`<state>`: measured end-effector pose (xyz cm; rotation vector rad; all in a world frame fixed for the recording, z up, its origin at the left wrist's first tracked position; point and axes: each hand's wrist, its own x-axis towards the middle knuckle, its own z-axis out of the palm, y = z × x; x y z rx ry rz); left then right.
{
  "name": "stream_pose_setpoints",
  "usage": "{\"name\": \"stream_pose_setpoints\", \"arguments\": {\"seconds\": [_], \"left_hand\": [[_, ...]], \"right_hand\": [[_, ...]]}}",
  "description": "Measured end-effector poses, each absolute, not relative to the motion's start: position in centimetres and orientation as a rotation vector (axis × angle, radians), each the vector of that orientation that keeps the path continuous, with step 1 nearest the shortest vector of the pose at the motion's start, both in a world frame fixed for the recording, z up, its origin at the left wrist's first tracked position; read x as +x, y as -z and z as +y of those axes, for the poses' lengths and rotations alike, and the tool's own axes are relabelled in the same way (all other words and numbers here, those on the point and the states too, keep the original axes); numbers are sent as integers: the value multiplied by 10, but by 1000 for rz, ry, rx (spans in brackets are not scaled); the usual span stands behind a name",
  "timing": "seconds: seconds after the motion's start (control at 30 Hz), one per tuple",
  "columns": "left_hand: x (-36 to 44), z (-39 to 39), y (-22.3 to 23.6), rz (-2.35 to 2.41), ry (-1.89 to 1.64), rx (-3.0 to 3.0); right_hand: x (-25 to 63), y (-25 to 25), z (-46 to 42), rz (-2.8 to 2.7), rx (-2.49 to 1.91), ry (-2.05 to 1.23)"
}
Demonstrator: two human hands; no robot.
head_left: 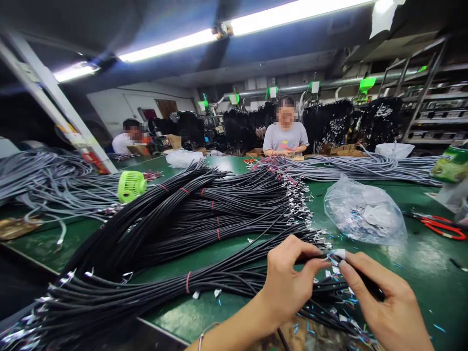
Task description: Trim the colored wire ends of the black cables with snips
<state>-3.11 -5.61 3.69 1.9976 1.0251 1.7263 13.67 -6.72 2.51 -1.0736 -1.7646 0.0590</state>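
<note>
My left hand (287, 275) pinches a black cable close to its stripped end, thumb against forefinger. At that end, thin blue and white wires and a white wrapping (339, 254) stick out. The thumb and forefinger of my right hand (389, 297) are closed on the white wrapping. A dark, slim object (372, 286) lies under my right fingers; I cannot make out what it is. Below my hands, loose black cables with stripped coloured ends cross the table. To the left lies a bundle of black cables (157, 287) tied with a red band (188, 282).
More banded black cables (190, 209) fill the middle of the green table (420, 287). A clear bag of scraps (365, 209) and red-handled pliers (440, 225) lie right. A green fan (131, 186) and grey cables (73, 187) are left. A co-worker (285, 131) sits opposite.
</note>
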Motion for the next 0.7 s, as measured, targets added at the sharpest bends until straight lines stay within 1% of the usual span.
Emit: {"name": "stream_pose_setpoints", "arguments": {"seconds": [0.1, 0.2, 0.33, 0.4, 0.5, 0.7], "left_hand": [[-33, -57, -42, 1003, -1608, 1937], [-36, -56, -47, 974, -1410, 1790], [-38, -52, -52, 806, -1117, 1469], [-39, -50, -52, 749, -1026, 1394], [-36, -52, -50, 789, -1053, 1433], [-32, -61, -50, 955, -1238, 1883]], "right_hand": [[139, -22, -67, -1796, -1053, -30], [139, -22, -68, -1802, -1012, -12], [138, -25, -69, -1819, -971, -72], [137, -26, -70, -1802, -993, -105], [135, -29, -71, -1678, -1073, -210], [130, -37, -71, -1583, -1080, -581]]}}
